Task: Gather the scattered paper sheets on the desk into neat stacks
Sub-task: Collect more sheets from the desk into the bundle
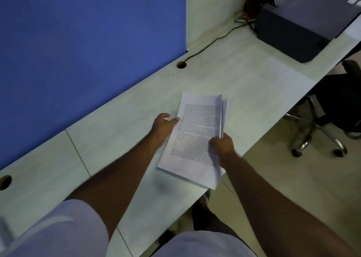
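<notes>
A stack of printed paper sheets (pixel 195 137) is held just above the pale desk (pixel 121 135), near its front edge. My right hand (pixel 222 145) grips the stack's right edge with the thumb on top. My left hand (pixel 163 126) is at the stack's left edge, fingers curled against or under the sheets; motion blur hides the exact contact. The sheets' far corners are slightly fanned. A single pale sheet (pixel 281 79) lies flat on the desk further right.
A blue partition (pixel 88 41) stands behind the desk. A dark printer (pixel 304 22) sits at the far right, with a black cable (pixel 211 43) running to a grommet hole (pixel 181 64). A black office chair (pixel 336 104) stands off the desk's right front.
</notes>
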